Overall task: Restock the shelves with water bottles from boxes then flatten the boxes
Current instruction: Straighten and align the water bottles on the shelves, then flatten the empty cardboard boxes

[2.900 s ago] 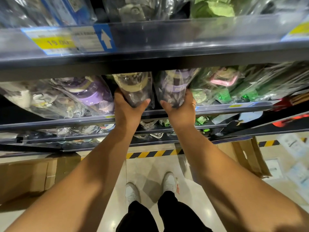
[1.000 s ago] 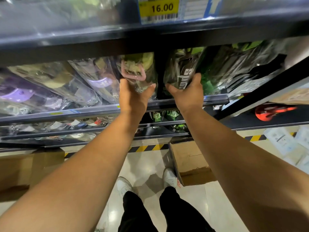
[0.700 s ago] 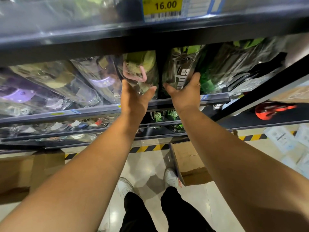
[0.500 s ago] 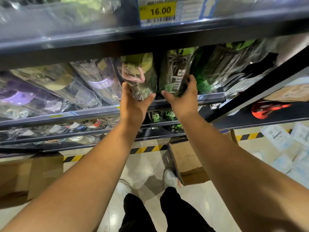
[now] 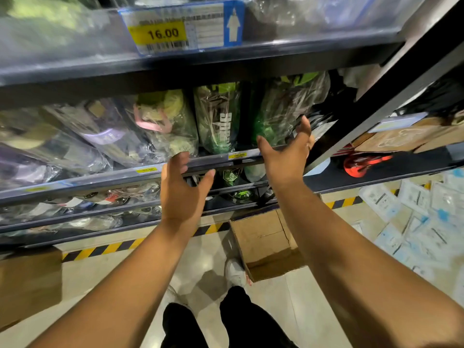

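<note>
Head view: left grip (image 5: 183, 192) spread wide and empty, in front of the shelf (image 5: 100, 177) edge. Right grip (image 5: 286, 156) likewise empty, fingers beside bagged bottles (image 5: 218, 119) standing in a row on the shelf, likely to square them. Box (image 5: 263, 242) on the floor to the right, unflattened.

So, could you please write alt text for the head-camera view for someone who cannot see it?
A person's left hand and right hand reach, open and empty, toward a shelf packed with plastic-bagged water bottles. An open cardboard box sits on the floor below, beside their feet.
</note>
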